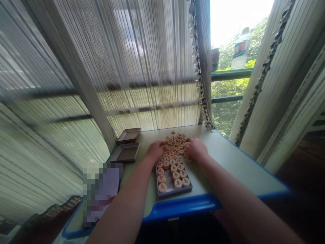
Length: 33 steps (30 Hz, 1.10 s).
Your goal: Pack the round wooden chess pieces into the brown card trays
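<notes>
Round wooden Chinese chess pieces (175, 146) with red or black characters lie in a loose heap on the table. My left hand (155, 151) is at the heap's left edge, its fingers bent and close together against the nearest pieces. On the opposite side my right hand (197, 148) has its fingers curled in at the heap's right edge. Whatever either hand's fingertips hold is too small to make out. Nearer me, a shallow open box (168, 177) contains red pieces down its left side and black pieces on its right, with a gap between them.
Two shallow trays or lids (126, 152) lie at the table's back left. A partly blurred-out flat item (104, 196) is at the left edge. The pale table (233, 169) has a raised blue rim. String curtains (152, 67) hang behind; a bottle (240, 51) stands on a green rail.
</notes>
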Each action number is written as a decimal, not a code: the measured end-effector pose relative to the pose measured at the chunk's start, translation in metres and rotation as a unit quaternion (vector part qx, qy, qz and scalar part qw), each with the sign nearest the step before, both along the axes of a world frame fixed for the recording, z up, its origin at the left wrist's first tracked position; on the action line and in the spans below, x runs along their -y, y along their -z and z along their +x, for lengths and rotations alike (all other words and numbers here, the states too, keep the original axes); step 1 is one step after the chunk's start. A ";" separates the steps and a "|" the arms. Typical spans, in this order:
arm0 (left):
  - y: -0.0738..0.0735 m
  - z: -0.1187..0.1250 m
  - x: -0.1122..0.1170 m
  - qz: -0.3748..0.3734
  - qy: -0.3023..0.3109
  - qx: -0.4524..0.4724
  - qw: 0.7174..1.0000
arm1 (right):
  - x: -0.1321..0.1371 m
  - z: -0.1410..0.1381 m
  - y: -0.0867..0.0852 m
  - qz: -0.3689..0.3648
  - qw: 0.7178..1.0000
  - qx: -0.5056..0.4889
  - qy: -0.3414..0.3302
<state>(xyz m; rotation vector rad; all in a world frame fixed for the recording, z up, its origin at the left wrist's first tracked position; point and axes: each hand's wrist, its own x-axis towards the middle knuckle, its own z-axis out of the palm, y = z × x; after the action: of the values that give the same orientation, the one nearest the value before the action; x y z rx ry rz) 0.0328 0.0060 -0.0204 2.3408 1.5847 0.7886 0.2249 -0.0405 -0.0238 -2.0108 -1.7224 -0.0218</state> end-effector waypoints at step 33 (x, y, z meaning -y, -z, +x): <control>-0.019 0.018 0.027 -0.136 0.205 0.226 0.942 | 0.006 -0.015 0.002 0.181 0.925 -0.173 -0.288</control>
<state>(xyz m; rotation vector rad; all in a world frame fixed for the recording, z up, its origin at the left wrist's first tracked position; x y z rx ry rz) 0.0510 -0.0207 -0.0019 1.9988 0.9089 0.8601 0.2094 -0.0461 -0.0254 -1.1186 -1.8410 0.1868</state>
